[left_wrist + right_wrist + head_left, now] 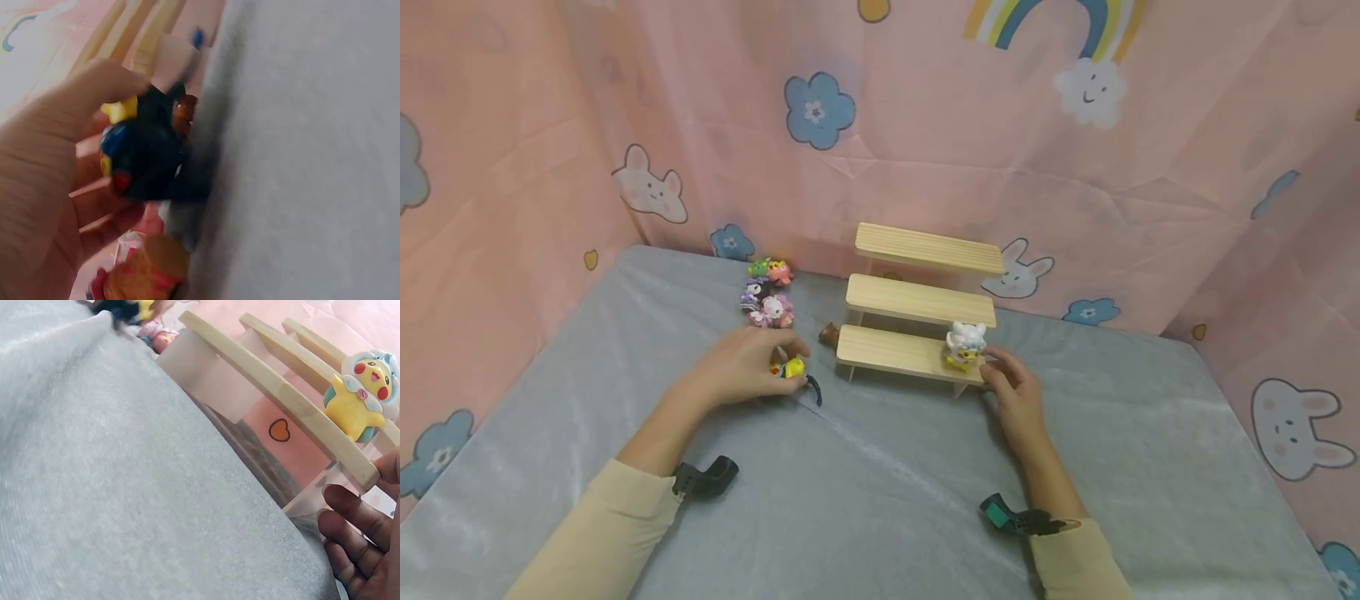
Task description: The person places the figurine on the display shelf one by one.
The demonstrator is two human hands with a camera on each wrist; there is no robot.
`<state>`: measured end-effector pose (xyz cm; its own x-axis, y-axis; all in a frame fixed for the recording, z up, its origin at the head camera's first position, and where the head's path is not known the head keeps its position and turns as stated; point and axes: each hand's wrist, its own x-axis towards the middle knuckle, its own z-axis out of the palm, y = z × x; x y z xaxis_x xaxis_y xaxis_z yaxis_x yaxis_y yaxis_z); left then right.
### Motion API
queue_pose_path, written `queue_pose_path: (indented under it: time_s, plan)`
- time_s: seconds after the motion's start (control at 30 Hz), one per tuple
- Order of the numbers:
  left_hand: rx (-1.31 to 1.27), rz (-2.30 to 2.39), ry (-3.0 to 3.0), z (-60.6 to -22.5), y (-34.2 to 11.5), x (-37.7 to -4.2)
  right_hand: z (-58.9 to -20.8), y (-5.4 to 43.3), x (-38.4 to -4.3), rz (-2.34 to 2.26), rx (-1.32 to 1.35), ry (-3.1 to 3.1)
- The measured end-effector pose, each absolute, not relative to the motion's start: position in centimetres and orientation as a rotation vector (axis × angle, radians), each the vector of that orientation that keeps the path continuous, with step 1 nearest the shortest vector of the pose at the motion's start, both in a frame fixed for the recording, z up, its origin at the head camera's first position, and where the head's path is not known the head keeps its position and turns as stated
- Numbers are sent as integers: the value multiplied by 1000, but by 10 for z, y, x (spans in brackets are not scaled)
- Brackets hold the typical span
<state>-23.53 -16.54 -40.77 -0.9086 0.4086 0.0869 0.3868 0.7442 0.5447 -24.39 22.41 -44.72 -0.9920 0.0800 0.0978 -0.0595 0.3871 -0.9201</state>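
My left hand (741,367) pinches a yellow figurine in a dark costume (792,367) with a thin dark tail, close over the table; in the left wrist view the figurine (147,150) is blurred. On the right, my right hand (1018,396) holds the right end of the lowest step of a three-step wooden display stand (891,350). In the right wrist view a fingertip meets the board's end (369,475), with other fingers curled below it. A yellow figurine in a white and blue hood (356,406) stands upright on that step, right beside my right hand.
Several small figurines (767,296) sit grouped behind my left hand, at the table's back left. A small brown object (828,335) lies by the stand's left end. Grey cloth (865,500) covers the table, and a pink patterned curtain (917,125) hangs behind.
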Motion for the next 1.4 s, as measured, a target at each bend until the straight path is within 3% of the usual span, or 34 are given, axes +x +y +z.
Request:
queue_pose_path:
  time_s: [0.23,0.57,1.13,1.4]
  plan:
    - [697,1380,2786,-413,-159,-232,-447,222,-244,1666,-21,-2530]
    - [822,1685,2825,-424,-159,-233,-445,220,-245,1680,-21,-2525]
    - [596,955,2961,-405,-169,-238,-445,222,-244,1665,-15,-2515]
    - [689,770,3048,-400,-173,-238,-446,223,-244,1659,-21,-2529]
